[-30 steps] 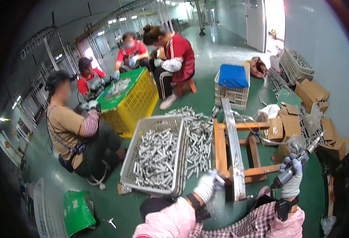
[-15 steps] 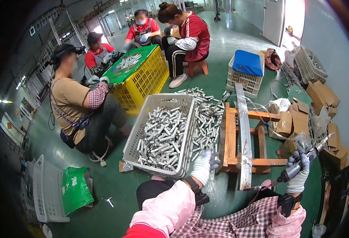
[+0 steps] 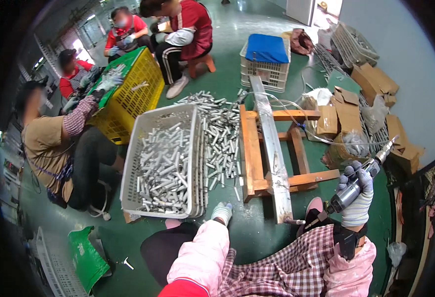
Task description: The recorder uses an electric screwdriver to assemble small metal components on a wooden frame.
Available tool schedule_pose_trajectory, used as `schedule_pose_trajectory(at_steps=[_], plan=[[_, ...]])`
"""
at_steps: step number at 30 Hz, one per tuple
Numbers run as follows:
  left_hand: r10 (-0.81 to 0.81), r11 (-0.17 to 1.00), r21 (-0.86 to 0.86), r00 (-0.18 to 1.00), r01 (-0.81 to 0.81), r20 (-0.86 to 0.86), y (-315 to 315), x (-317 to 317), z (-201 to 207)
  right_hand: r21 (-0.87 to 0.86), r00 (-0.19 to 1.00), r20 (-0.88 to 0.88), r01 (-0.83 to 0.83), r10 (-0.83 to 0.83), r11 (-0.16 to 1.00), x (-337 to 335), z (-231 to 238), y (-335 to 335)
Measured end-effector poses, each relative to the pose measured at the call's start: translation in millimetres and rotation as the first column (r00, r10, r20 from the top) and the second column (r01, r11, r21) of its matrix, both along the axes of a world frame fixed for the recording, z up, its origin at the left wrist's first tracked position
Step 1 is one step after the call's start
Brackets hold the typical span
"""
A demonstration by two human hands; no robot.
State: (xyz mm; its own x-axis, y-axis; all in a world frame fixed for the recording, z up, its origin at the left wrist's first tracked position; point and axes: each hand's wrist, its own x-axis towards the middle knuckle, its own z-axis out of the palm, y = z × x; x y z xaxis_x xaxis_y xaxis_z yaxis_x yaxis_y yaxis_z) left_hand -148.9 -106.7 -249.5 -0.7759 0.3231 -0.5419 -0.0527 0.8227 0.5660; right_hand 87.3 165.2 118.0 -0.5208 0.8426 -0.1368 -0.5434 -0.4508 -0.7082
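Tubes (image 3: 221, 151): on the floor, forward of the left hand (image 3: 222, 212), the nearer; long axes mixed. Left finger spread: cannot tell. Right hand (image 3: 359, 197): fingers wrapped around tool (image 3: 345, 198).

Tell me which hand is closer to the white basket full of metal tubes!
Left. The left hand is just right of the white basket, by its near corner; the right hand, gripping a power tool, is farther right, past the wooden frame.
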Motion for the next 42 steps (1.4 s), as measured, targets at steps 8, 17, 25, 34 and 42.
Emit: schedule_pose_trajectory(at_steps=[8, 17, 25, 34, 42], plan=[[-0.002, 0.966, -0.258, 1.0, 0.009, 0.031, 60.8, 0.3, -1.4, -0.045, 0.994, 0.041, 0.102, -0.1, 0.994, -0.1, 7.1, -1.9], [0.056, 0.942, -0.333, 0.997, -0.035, 0.054, 112.6, -20.2, -29.8, -0.014, 0.995, 0.05, 0.085, -0.084, 0.996, -15.1, 1.0, -2.2], [0.172, 0.876, -0.454, 0.985, -0.162, -0.02, 119.0, -26.7, -40.1, 0.04, 0.991, 0.12, 0.055, -0.059, 0.998, -17.7, -5.7, 4.7], [-0.026, 0.933, -0.357, 0.987, -0.034, -0.159, 90.3, 15.5, -0.8, -0.088, 0.998, 0.01, 0.063, -0.063, 0.994, -2.6, 3.0, 7.6], [0.093, 0.987, 0.158, 0.919, -0.034, -0.383, 80.5, 32.8, 118.5, -0.021, 0.999, 0.0, 0.051, -0.051, 0.998, 16.7, 9.1, 1.3]])
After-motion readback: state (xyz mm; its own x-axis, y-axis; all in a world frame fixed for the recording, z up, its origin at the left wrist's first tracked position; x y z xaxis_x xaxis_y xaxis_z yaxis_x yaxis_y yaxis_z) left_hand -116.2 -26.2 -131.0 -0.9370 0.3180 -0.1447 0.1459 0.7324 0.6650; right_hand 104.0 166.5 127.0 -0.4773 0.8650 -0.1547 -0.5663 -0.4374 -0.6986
